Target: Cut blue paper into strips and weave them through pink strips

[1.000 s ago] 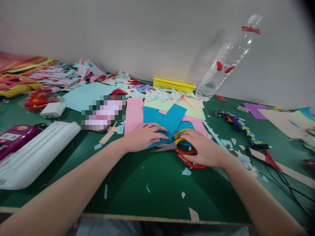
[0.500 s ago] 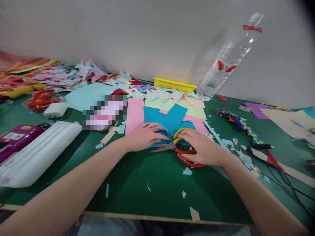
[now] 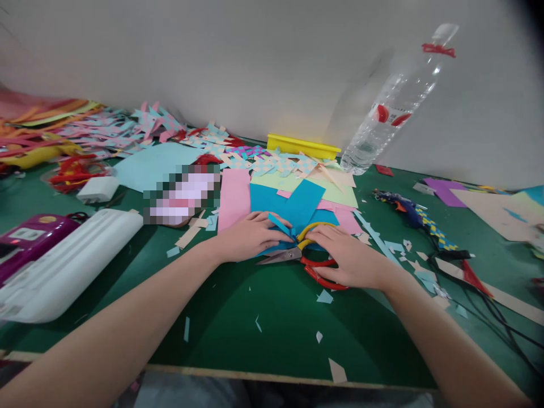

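Observation:
My left hand (image 3: 249, 238) rests palm down on a stack of blue paper (image 3: 297, 207), pinching its near edge where a small corner stands up. My right hand (image 3: 348, 258) lies just to the right, its fingers on the same blue edge and its palm covering the red and yellow handles of a pair of scissors (image 3: 314, 263). The scissors lie flat on the green table (image 3: 263, 306), blades pointing left under the paper. Pink paper (image 3: 234, 195) and pale green paper (image 3: 340, 192) lie under and beside the blue sheets.
A clear plastic bottle (image 3: 391, 107) leans against the wall at the back right, beside a yellow tray (image 3: 304, 147). A white cylinder-shaped device (image 3: 68, 263) and a purple object (image 3: 28, 241) sit at the left. Woven paper strips (image 3: 127, 127), scraps, a glue gun (image 3: 403, 207) and black cables (image 3: 488, 294) lie around.
A small corner of the blue paper now stands up between my two hands. Both hands have stayed nearly in place on the paper and scissors.

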Motion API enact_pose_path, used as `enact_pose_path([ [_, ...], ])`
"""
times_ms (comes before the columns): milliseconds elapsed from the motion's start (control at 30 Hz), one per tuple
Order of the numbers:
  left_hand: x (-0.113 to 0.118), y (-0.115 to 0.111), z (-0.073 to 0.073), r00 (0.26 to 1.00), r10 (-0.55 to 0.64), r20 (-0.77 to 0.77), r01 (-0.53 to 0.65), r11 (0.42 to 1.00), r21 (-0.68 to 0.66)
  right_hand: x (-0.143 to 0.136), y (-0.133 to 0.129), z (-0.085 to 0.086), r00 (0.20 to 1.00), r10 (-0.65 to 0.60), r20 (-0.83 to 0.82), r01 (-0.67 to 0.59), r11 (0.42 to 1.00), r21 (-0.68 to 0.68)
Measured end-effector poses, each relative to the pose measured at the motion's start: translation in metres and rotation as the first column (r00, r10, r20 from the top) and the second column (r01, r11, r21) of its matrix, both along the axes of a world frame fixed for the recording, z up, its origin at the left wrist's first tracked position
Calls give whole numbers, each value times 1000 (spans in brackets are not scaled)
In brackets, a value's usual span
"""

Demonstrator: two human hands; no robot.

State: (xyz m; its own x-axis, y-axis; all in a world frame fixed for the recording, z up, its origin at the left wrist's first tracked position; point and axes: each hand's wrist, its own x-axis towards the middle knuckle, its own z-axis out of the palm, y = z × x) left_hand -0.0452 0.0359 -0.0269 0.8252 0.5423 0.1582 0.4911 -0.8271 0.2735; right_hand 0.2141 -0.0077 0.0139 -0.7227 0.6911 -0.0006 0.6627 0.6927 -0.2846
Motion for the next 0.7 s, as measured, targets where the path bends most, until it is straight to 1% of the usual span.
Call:
enact_pose_path([
  [167,1,0,1,1000,-4,4,4,1000,-6,-3,-1,2,1000,8,19,-8,1000,10],
  [367,0,1,-1,1000,-10,-13,10,1000,8,-1,1,1,998,21,53,-22,1000,16],
  [567,0,-1,-1,1000,-20,-12,21,999,50,-2,1,3,1000,17,-2,-17,1000,-17],
  [700,0,-1,-1,1000,-13,-21,14,999,51,-4,0,3,1000,-1,-15,1,1000,-29],
])
